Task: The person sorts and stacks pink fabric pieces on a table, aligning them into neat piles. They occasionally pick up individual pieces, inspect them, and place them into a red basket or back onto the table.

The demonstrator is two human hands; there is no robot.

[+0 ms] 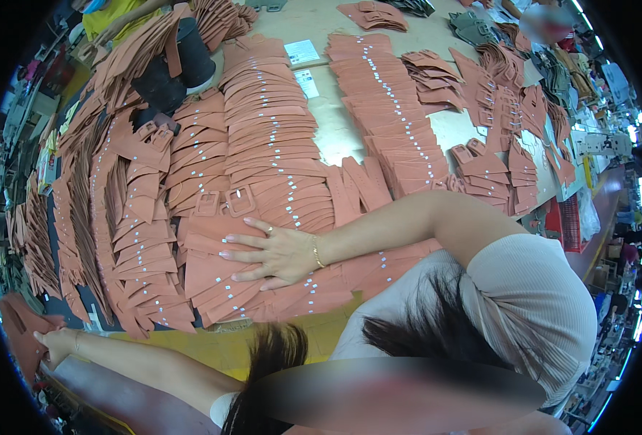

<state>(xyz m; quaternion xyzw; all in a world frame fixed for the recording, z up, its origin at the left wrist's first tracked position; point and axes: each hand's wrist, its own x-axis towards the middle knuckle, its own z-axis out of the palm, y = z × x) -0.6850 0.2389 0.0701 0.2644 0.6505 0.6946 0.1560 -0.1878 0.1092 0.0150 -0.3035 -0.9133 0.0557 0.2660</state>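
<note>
My right hand (281, 255) lies flat with fingers spread on salmon-brown cut leather pieces (216, 243), just below two pieces with rectangular buckle-like cutouts (223, 203). Long overlapping rows of these pieces (266, 109), marked with small white labels, run across the table around it. At the far lower left, my left arm stretches out past the table's near edge. There my left hand (56, 346) grips a brown leather piece (25, 335) by its side; the fingers are partly hidden behind it.
Two black cylindrical objects (194, 54) stand among the stacks at the back left. White printed sheets (303, 52) lie between the rows on the table (328, 138). Dark green pieces (473, 27) sit at the back right, a red basket (569, 225) off the right edge. A person in yellow (114, 18) is at upper left.
</note>
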